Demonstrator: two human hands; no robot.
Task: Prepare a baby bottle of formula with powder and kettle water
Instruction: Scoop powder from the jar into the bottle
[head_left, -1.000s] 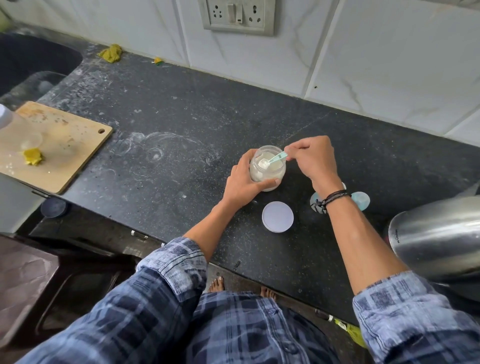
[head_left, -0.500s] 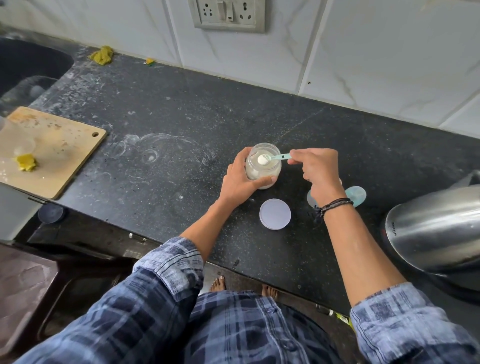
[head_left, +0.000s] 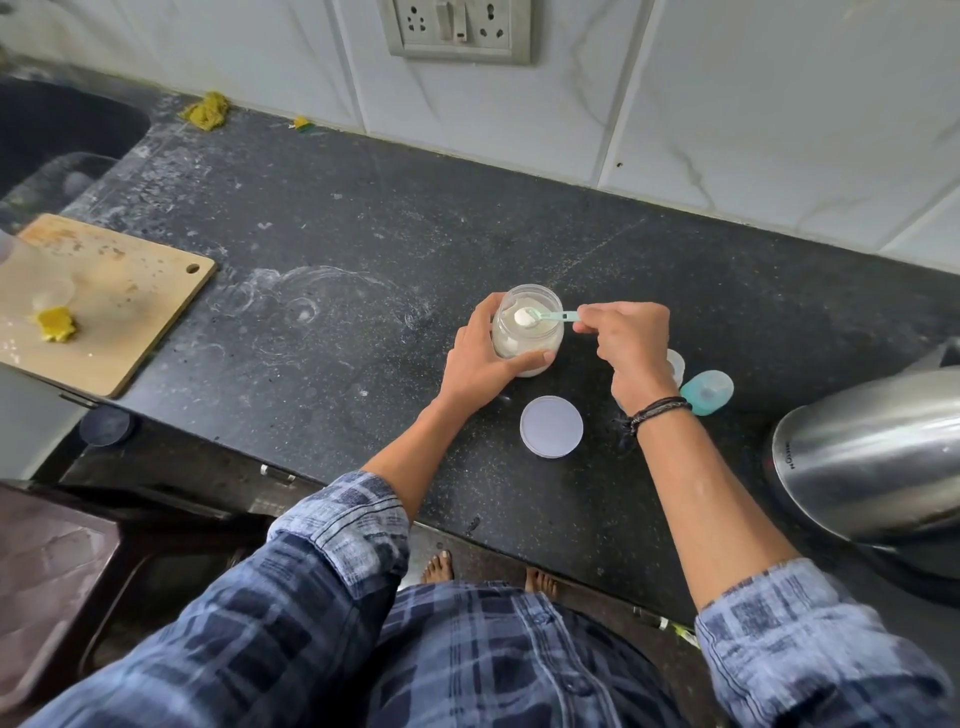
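A clear jar of white powder (head_left: 524, 343) stands open on the black counter. My left hand (head_left: 480, 358) wraps around its side. My right hand (head_left: 631, 348) pinches the handle of a small teal scoop (head_left: 545, 316), whose bowl sits heaped with powder over the jar's mouth. The jar's white lid (head_left: 551, 426) lies flat on the counter in front. Behind my right wrist a teal bottle cap (head_left: 707, 392) and part of a clear bottle (head_left: 677, 366) show. The steel kettle (head_left: 872, 457) stands at the right edge.
A wooden cutting board (head_left: 104, 306) with a yellow scrap lies at the left, by the dark sink (head_left: 57, 135). A wall socket (head_left: 457, 28) is on the tiled wall. Yellow scraps (head_left: 205, 110) lie at the counter's back edge.
The scoop has come up out of the jar, now level and heaped with powder at the mouth. My right hand has shifted slightly right; my left hand still holds the jar.
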